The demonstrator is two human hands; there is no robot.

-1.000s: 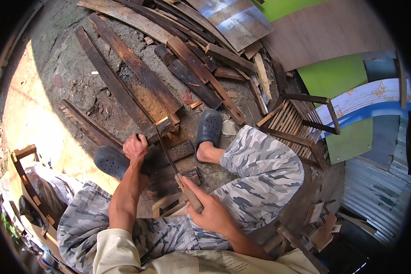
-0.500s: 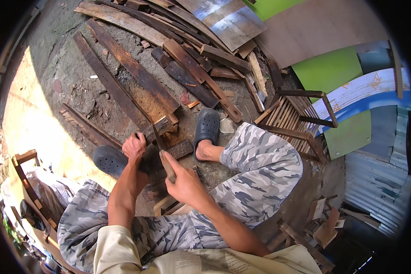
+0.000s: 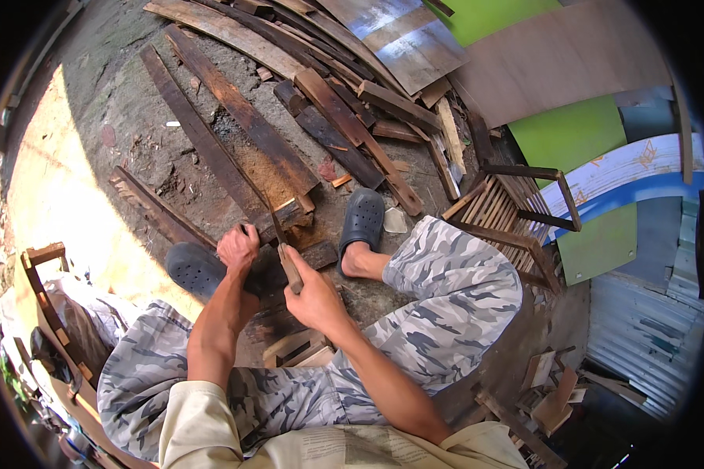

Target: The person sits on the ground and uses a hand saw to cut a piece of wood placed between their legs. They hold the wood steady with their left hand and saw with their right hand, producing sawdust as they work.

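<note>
My right hand is closed round the wooden handle of a handsaw, whose narrow blade points away from me, seen nearly edge-on. The blade lies across a dark piece of wood with a paler, freshly exposed end. Just left of the blade, my left hand grips that wood, its fingers curled over it. A long dark plank stretches from beside the blade to the far left. Light brown sawdust lies beyond the blade. How deep the blade sits in the wood cannot be made out.
My clog-covered feet flank the work. A second plank lies alongside, and a woodpile is heaped beyond. To the right stands a slatted wooden frame; green and brown panels lie behind it. Wood scraps are at lower right.
My right hand has pushed the saw a little forward, away from my body. The left hand keeps its hold on the wood. The whole view has shifted slightly.
</note>
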